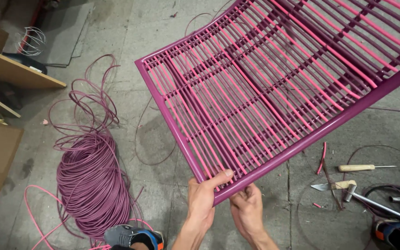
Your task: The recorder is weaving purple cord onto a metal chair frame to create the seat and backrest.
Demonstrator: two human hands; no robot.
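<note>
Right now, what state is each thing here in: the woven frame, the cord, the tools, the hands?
Purple frame: tilted, off the floor, strung with pink and purple cord.
Left hand: gripping the frame's near corner.
Right hand: closed on the frame's edge.
Purple cord coil: lying on the floor, loose loops.
Awl: lying flat.
Hammer: lying flat.

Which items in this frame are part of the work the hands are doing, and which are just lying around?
In hand:
- woven frame, purple metal strung with pink and purple cord
- left hand and right hand, both gripping the frame's near corner
- purple cord coil on the floor beside it

Lying about:
- awl
- knife
- hammer
- wooden boards
- wire ball
</note>
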